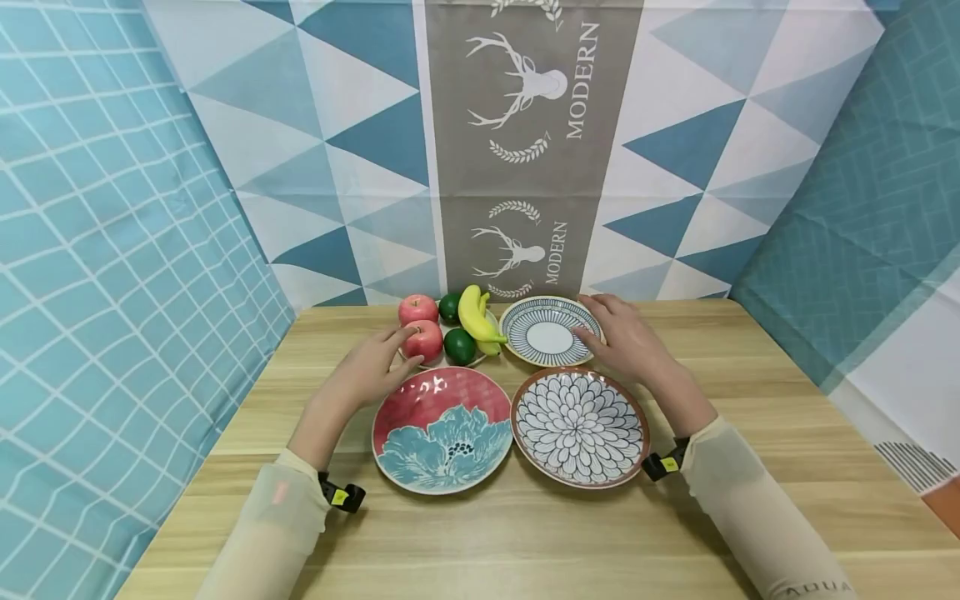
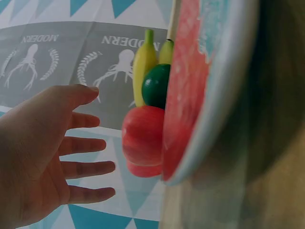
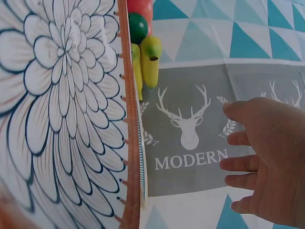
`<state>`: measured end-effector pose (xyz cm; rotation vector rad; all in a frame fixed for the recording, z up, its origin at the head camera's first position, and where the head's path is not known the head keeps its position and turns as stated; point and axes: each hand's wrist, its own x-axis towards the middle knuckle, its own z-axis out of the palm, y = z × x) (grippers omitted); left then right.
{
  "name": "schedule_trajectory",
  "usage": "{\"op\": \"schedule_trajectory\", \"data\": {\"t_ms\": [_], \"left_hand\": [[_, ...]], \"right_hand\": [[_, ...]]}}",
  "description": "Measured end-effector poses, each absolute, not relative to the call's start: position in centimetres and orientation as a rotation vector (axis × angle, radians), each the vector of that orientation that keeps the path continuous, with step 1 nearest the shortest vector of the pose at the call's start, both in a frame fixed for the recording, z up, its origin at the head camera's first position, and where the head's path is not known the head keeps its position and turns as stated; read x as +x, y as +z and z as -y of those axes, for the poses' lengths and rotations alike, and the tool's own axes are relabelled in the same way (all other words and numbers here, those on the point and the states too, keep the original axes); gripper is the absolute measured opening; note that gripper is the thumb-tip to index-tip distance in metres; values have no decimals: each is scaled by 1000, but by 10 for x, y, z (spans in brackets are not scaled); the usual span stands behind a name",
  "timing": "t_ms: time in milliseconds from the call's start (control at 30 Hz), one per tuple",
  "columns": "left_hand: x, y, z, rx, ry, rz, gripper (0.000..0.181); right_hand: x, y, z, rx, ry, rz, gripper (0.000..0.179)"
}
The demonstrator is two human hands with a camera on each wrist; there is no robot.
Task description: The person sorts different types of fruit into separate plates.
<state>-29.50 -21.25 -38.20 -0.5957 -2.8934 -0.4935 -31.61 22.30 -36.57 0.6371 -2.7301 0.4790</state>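
My left hand [image 1: 371, 367] hovers above the left edge of a red plate [image 1: 438, 392] with a blue flower. In the head view its fingertips overlap the nearer red apple [image 1: 426, 342]; the left wrist view shows the fingers spread, with nothing in them and a gap to the apples [image 2: 143, 136]. Over the right side of a small blue-striped plate [image 1: 551, 337] is my right hand [image 1: 633, 342]. Its fingers are extended and hold nothing in the right wrist view. Nearer to me lies a brown-rimmed plate [image 1: 581, 429] with a white petal pattern.
Behind the red plate, a pale plate [image 1: 438, 362] bears apples, dark green fruit [image 1: 460, 346] and bananas [image 1: 474, 315]. A patterned cloth [image 1: 517, 167] hangs along the wooden table's [image 1: 510, 542] far edge. Blue cloths flank both sides.
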Motion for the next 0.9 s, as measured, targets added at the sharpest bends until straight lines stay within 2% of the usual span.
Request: {"op": "schedule_trajectory", "data": {"t_ms": [500,900], "left_hand": [[-282,-400,218,-573,-580,2981,72],[-287,-412,227,-614,-782,3036,58]], "right_hand": [[-312,-352,-188,737,434,2730,67],[-318,-339,-157,821,417,2715,68]]}}
